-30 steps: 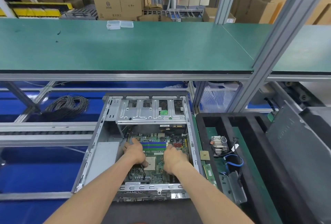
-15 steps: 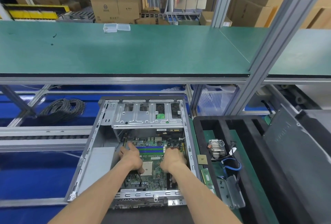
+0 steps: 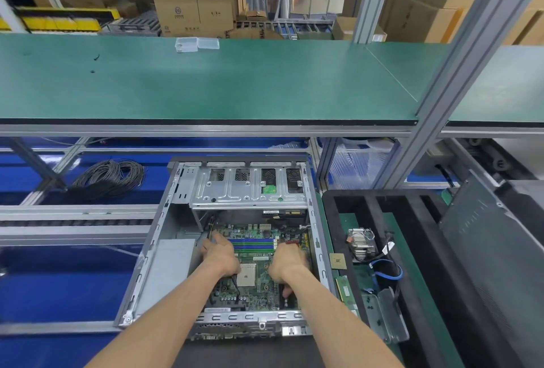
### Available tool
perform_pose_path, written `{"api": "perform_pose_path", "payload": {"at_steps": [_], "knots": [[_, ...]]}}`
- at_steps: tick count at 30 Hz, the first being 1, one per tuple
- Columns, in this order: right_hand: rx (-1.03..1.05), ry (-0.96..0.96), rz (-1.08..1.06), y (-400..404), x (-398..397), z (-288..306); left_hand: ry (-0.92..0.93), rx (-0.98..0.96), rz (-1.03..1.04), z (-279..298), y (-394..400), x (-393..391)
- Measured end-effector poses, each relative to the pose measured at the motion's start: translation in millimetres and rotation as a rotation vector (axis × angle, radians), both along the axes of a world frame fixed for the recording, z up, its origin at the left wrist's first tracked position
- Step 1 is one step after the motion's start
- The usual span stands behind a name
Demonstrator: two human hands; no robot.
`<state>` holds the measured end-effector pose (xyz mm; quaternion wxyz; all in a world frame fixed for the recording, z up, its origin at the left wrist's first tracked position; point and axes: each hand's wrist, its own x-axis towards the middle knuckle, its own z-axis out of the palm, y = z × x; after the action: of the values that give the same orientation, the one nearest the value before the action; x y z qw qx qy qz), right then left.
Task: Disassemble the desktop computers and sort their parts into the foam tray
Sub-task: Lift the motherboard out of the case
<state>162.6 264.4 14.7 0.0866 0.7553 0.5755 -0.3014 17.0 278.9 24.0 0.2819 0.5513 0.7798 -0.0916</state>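
Note:
An open desktop case (image 3: 153, 264) lies flat in front of me, with the green motherboard (image 3: 259, 276) inside it. My left hand (image 3: 219, 255) grips the board's left edge, thumb pointing away from me. At the board's right edge my right hand (image 3: 290, 261) has its fingers curled down over the side. The black foam tray (image 3: 332, 199) stands to the right of the case. It holds a heatsink (image 3: 360, 242), a CPU chip (image 3: 337, 260), a memory stick (image 3: 346, 289), a blue cable (image 3: 388, 267) and a metal bracket (image 3: 388, 314).
A silver drive cage (image 3: 247, 188) spans the far end of the case. A grey side panel (image 3: 494, 249) leans at the right. A coil of black cable (image 3: 109, 179) lies at the left. The green shelf (image 3: 206, 82) overhangs, with an aluminium post (image 3: 441, 87) at the right.
Both hands stay on the motherboard with only small shifts at its edges. My view has moved a little.

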Motion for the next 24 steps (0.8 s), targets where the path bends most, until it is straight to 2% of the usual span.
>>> {"api": "perform_pose_path", "payload": {"at_steps": [3, 7, 16, 24], "knots": [[0.004, -0.01, -0.001, -2, 0, -1, -0.027, -0.019, 0.056, 2, 0, 0], [0.025, -0.016, 0.005, -2, 0, -3, 0.001, -0.015, 0.006, 5, -1, -1], [0.056, -0.041, -0.002, -2, -1, 4, -0.059, 0.055, 0.025, 4, 4, -4], [0.148, -0.036, 0.0, -3, -1, 7, -0.2, 0.112, 0.112, 6, 3, -7]]}}
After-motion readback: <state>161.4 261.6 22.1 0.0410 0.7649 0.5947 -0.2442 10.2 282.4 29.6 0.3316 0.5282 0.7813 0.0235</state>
